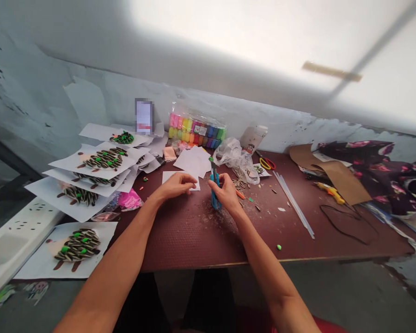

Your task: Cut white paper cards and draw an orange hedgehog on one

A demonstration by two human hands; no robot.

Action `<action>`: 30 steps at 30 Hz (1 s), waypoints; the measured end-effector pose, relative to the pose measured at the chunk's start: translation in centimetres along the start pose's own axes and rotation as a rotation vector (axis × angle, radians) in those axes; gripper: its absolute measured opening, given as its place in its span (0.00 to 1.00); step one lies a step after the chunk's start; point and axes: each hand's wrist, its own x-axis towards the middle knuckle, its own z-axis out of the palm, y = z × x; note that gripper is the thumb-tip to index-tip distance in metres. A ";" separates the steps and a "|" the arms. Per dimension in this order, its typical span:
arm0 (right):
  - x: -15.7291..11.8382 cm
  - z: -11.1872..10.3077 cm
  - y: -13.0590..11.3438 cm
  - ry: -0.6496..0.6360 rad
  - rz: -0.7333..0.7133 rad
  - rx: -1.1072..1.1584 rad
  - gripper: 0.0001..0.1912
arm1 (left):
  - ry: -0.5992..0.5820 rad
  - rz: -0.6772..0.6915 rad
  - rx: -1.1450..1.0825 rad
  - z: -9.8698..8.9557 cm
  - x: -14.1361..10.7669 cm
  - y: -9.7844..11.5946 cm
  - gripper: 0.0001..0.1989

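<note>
While the right hand (pixel 226 192) gripped a blue utility knife (pixel 215 194) tightly, the left hand (pixel 176 186) lay open on white paper (pixel 195 186). Behind them, the label (pixel 203 131) on the modelling-clay pack (pixel 183 129) was too small to read.

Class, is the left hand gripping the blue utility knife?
No: the right hand holds the blue utility knife, the left hand is over white paper.

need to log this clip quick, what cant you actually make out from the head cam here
Head view:
The blue-handled tool: the right hand wraps its middle, so its exact kind is unclear.
The white paper: the left hand covers part of it.
The upright card: its print is pixelated.
The floral fabric: the right edge cuts it off.
</note>
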 end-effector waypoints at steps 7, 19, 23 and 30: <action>-0.2 3.3 -1.5 -0.052 0.217 0.679 0.24 | -0.279 0.044 -0.154 2.3 -0.1 1.2 0.18; -1.4 3.5 -0.6 -0.102 0.119 0.609 0.17 | -0.200 0.005 -0.251 2.6 0.4 -0.2 0.17; -1.6 3.8 -0.5 -0.084 0.160 0.662 0.19 | -0.218 -0.006 -0.250 3.0 0.5 -0.2 0.16; -1.5 4.0 -0.5 -0.022 0.187 0.667 0.23 | -0.223 -0.019 -0.282 3.3 0.3 0.5 0.17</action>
